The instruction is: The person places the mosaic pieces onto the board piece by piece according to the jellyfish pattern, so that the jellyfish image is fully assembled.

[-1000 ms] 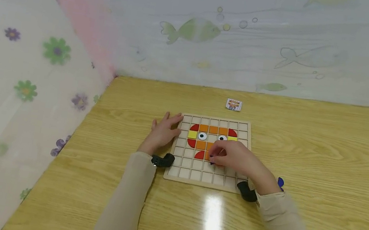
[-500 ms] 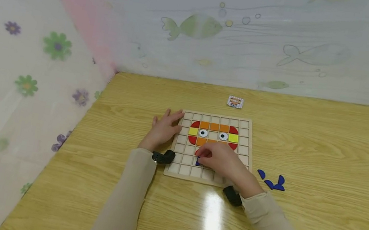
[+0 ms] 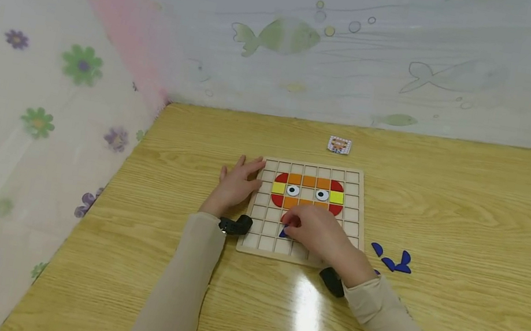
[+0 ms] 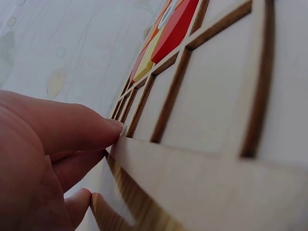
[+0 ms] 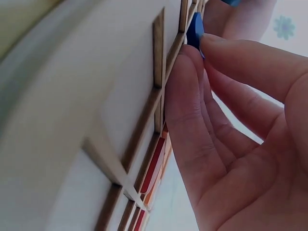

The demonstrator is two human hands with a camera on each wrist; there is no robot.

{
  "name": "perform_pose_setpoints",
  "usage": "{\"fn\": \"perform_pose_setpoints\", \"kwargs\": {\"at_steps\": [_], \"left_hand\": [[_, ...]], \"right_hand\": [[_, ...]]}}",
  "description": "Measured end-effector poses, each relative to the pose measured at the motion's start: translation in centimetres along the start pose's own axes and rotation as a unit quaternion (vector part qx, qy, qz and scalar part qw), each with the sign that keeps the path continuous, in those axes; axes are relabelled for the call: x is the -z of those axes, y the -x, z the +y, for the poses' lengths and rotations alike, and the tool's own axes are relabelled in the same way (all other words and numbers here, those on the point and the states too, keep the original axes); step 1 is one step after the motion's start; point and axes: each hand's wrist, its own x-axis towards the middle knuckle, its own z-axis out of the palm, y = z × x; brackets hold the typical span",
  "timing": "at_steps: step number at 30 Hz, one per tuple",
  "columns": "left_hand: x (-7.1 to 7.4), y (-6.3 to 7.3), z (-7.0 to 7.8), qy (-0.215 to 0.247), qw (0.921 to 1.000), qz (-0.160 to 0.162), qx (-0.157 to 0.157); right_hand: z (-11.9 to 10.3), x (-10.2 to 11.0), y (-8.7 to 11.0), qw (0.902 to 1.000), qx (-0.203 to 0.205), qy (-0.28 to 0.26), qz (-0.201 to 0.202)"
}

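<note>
A wooden grid board [image 3: 302, 262] lies on the table, with red, orange and yellow tiles and two eye tiles [image 3: 322, 195] set in its cells. My left hand [image 3: 234, 188] rests at the board's left edge, fingers extended; the left wrist view has its thumb [image 4: 82, 125] against the rim. Over a lower cell, my right hand [image 3: 315, 231] pinches a blue tile [image 3: 284, 231] between thumb and index finger. Seen from the right wrist, this blue tile [image 5: 194, 31] stands on edge close over the grid. That hand covers part of the lower rows.
Several blue half-round tiles [image 3: 388, 263] lie on the table right of the board, one partly behind the right wrist. A small pattern card [image 3: 340, 145] sits beyond the board. Black wrist cameras [image 3: 332, 282] hang by both wrists. Patterned sheets border the table's left and back.
My right hand has moved left across the board with the blue tile, then turned the tile slightly. Loose blue tiles formerly behind the arm now show. The left hand stays put.
</note>
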Motion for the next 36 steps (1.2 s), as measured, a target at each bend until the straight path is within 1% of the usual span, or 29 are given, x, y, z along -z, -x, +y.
{"fn": "perform_pose_setpoints", "kwargs": {"at_steps": [5,11,16,20,25,29,36], "left_hand": [[-0.06,-0.08,-0.09,-0.001,1.0,-0.001,-0.002],[-0.14,-0.12,-0.04,-0.004,1.0,-0.001,0.001],[-0.14,-0.1,0.04,-0.005,1.0,0.0,0.0],[-0.11,-0.07,0.06,-0.006,1.0,0.0,-0.001],[-0.14,-0.17,0.06,-0.009,1.0,0.0,0.001],[-0.2,-0.23,-0.02,-0.011,0.9999,0.0,0.002],[-0.23,-0.19,-0.1,-0.006,1.0,0.002,0.003]], "right_hand": [[0.01,-0.05,0.02,0.9998,0.014,0.013,0.002],[0.1,-0.24,0.07,0.9995,0.016,0.025,0.007],[0.13,-0.25,0.22,0.9989,0.035,0.028,0.011],[0.11,-0.22,0.32,0.9977,0.06,0.031,0.005],[0.01,-0.22,0.38,0.9967,0.066,0.045,-0.004],[0.0,-0.28,0.44,0.9961,0.07,0.053,0.001],[0.1,-0.44,0.51,0.9944,0.091,0.053,0.01]]}}
